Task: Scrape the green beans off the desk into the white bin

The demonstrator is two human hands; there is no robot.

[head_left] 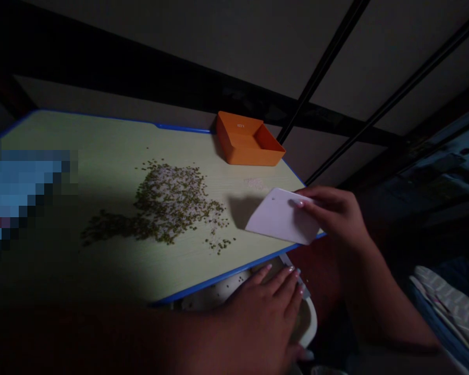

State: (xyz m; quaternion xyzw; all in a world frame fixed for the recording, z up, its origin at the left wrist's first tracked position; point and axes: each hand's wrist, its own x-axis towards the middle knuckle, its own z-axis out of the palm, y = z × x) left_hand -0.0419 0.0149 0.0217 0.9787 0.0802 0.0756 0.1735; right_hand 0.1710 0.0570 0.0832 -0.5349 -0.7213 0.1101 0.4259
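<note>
My right hand [336, 213] pinches a white plastic scraper [277, 216] with a small hole near its corner. The scraper is tilted over the near right edge of the pale table [101, 138]. Lower down, my left hand [266, 297] stretches its fingers out, slightly apart, over a white-rimmed container [312, 317] below the table edge; whether it touches the container I cannot tell. On the tabletop, left of the scraper, spreads a pile of small green beans mixed with white grains [172, 200]. A small patch of white grains [255, 183] lies behind the scraper.
An orange open box [254, 156] stands at the table's back right corner. Blue edging [219, 278] runs along the table. A pixelated blue patch [15, 182] covers the left side. Folded cloth [449, 297] lies at the lower right, and dark-framed panels rise behind.
</note>
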